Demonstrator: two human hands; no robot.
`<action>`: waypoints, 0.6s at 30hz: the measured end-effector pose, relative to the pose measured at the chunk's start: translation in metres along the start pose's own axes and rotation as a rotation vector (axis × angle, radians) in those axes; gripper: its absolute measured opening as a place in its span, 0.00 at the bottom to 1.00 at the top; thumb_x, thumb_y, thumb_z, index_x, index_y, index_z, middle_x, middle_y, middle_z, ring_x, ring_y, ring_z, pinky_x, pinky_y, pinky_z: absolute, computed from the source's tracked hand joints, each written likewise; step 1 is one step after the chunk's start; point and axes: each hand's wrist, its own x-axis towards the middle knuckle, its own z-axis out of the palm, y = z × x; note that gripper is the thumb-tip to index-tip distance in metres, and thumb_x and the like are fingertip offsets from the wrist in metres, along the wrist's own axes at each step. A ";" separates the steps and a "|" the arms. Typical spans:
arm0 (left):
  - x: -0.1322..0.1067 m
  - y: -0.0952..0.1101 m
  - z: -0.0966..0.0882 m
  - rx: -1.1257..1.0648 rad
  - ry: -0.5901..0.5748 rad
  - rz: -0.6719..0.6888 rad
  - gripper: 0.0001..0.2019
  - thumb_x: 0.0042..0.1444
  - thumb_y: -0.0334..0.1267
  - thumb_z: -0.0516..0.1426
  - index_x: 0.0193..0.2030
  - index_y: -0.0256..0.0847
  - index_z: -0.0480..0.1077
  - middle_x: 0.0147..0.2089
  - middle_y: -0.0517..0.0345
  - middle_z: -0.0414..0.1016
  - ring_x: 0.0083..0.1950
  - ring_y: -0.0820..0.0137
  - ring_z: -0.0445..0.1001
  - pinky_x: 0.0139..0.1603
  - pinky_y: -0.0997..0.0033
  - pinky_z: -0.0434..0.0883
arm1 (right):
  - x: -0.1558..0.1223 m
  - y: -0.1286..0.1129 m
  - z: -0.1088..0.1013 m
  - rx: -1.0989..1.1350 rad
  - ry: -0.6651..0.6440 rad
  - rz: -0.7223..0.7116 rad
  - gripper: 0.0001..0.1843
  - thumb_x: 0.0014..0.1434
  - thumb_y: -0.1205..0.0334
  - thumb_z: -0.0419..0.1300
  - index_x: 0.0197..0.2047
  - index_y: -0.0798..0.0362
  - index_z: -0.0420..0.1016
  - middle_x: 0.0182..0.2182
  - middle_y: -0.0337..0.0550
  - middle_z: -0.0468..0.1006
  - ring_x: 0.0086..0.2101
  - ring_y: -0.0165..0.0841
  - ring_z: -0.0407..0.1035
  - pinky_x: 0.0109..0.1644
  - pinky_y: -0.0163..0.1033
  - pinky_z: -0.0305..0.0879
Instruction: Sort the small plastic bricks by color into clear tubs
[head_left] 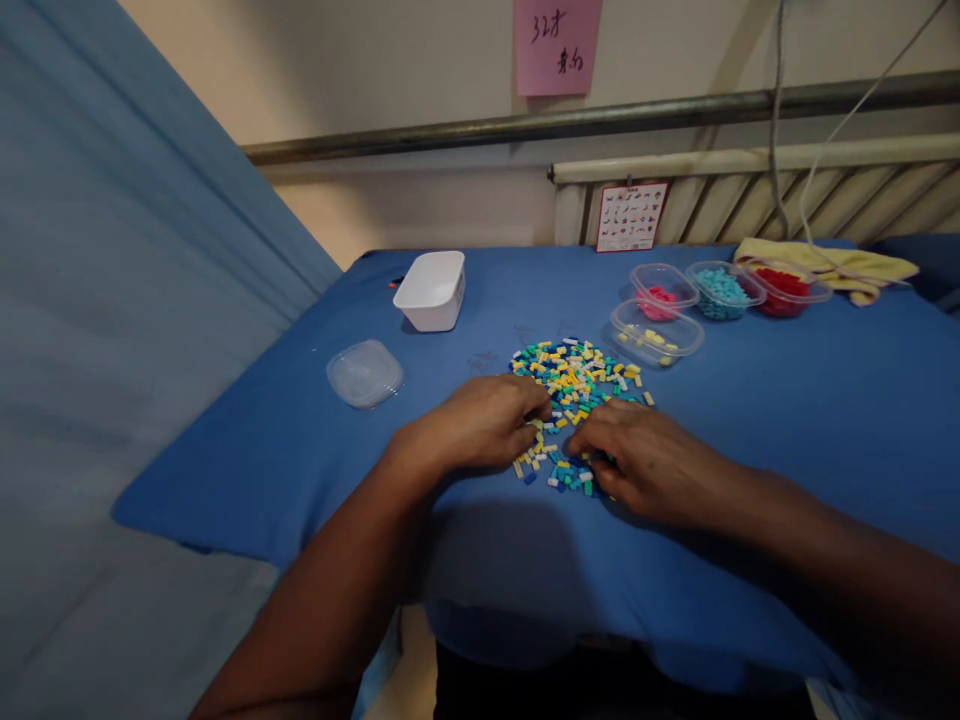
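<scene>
Small coloured plastic bricks lie in a loose pile on the blue-covered table, mostly yellow, teal, dark blue and white. My left hand rests at the pile's left side, its fingers curled down toward the thumb; whatever is between the fingertips is too small to make out. At the near right side of the pile is my right hand, palm down, forefinger reaching onto the bricks and thumb apart below it. Some bricks are hidden under both hands.
Behind the pile stand clear tubs of yellow, pink, light blue and red pieces. A white container and a clear lid sit to the left. A yellow cloth lies at the back right.
</scene>
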 end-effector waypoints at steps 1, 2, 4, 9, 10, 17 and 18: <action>0.000 0.000 0.000 -0.002 0.000 0.014 0.15 0.63 0.28 0.58 0.54 0.42 0.79 0.55 0.51 0.84 0.54 0.60 0.81 0.53 0.63 0.74 | 0.000 0.000 0.000 -0.004 0.000 0.006 0.19 0.62 0.75 0.61 0.52 0.52 0.85 0.45 0.50 0.87 0.46 0.45 0.78 0.54 0.49 0.70; 0.000 0.000 0.000 -0.004 0.002 0.027 0.16 0.63 0.27 0.58 0.54 0.42 0.80 0.55 0.51 0.84 0.55 0.60 0.81 0.55 0.63 0.74 | 0.000 0.000 0.000 -0.015 -0.004 0.012 0.19 0.62 0.75 0.61 0.52 0.52 0.85 0.44 0.50 0.86 0.46 0.45 0.78 0.54 0.49 0.70; 0.000 0.000 -0.001 -0.008 0.006 0.038 0.16 0.63 0.27 0.58 0.54 0.42 0.81 0.54 0.51 0.84 0.55 0.60 0.81 0.56 0.63 0.74 | -0.001 0.001 -0.002 -0.052 -0.018 0.027 0.15 0.64 0.72 0.62 0.50 0.52 0.86 0.43 0.51 0.86 0.45 0.46 0.78 0.54 0.50 0.70; -0.001 0.002 -0.005 -0.032 0.024 0.028 0.12 0.64 0.27 0.58 0.49 0.41 0.81 0.49 0.53 0.85 0.49 0.64 0.80 0.51 0.66 0.74 | -0.002 0.003 -0.006 -0.096 -0.038 0.049 0.09 0.68 0.68 0.63 0.46 0.51 0.86 0.42 0.50 0.87 0.46 0.46 0.79 0.53 0.50 0.69; -0.001 0.003 -0.005 -0.041 0.026 0.031 0.11 0.65 0.27 0.58 0.48 0.41 0.80 0.49 0.54 0.84 0.48 0.64 0.80 0.50 0.66 0.73 | -0.002 0.003 -0.006 -0.093 -0.037 0.050 0.09 0.67 0.69 0.64 0.46 0.51 0.86 0.42 0.50 0.87 0.46 0.46 0.79 0.53 0.50 0.69; 0.001 0.001 -0.004 -0.054 0.031 0.034 0.12 0.62 0.27 0.58 0.48 0.41 0.80 0.48 0.53 0.83 0.48 0.63 0.80 0.50 0.66 0.73 | -0.002 0.005 -0.002 -0.004 0.002 0.041 0.16 0.63 0.73 0.63 0.51 0.50 0.84 0.45 0.49 0.87 0.46 0.44 0.78 0.52 0.49 0.70; 0.001 0.000 -0.005 -0.058 0.045 0.041 0.13 0.62 0.28 0.58 0.50 0.41 0.80 0.49 0.53 0.83 0.48 0.63 0.79 0.50 0.66 0.73 | -0.002 0.005 -0.002 0.010 0.014 0.045 0.16 0.63 0.73 0.63 0.52 0.51 0.84 0.45 0.49 0.87 0.46 0.44 0.78 0.53 0.49 0.70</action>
